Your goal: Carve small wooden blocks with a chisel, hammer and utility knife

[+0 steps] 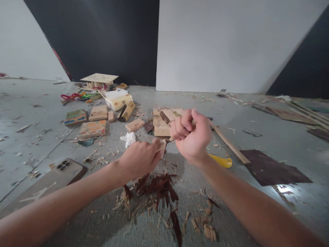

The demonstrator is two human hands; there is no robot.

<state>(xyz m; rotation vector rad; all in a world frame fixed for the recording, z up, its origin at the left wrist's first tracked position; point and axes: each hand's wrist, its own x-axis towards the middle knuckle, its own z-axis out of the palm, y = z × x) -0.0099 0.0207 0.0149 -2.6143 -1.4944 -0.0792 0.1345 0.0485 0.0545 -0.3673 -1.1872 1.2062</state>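
Observation:
Near the centre, my left hand point(141, 156) is closed round a small pale piece point(161, 148), probably wood, that shows past its fingertips. To its right and slightly higher, my right hand point(192, 135) is curled into a fist; a thin light stick end point(171, 139) shows at its lower left edge, and most of what it grips is hidden. Behind the hands lies a light wooden board point(160, 127) with smaller pieces on it. Dark red-brown shavings point(160, 187) are heaped below my hands. A crumpled white tissue point(128, 139) lies beyond my left hand.
Painted wooden blocks point(92, 128), a tissue pack point(119, 99) and a sandpaper roll point(126, 111) lie at the left. A phone point(65, 168) is nearer. At the right are a yellow handle point(222, 161), a wooden strip point(230, 142) and a dark sheet point(275, 168).

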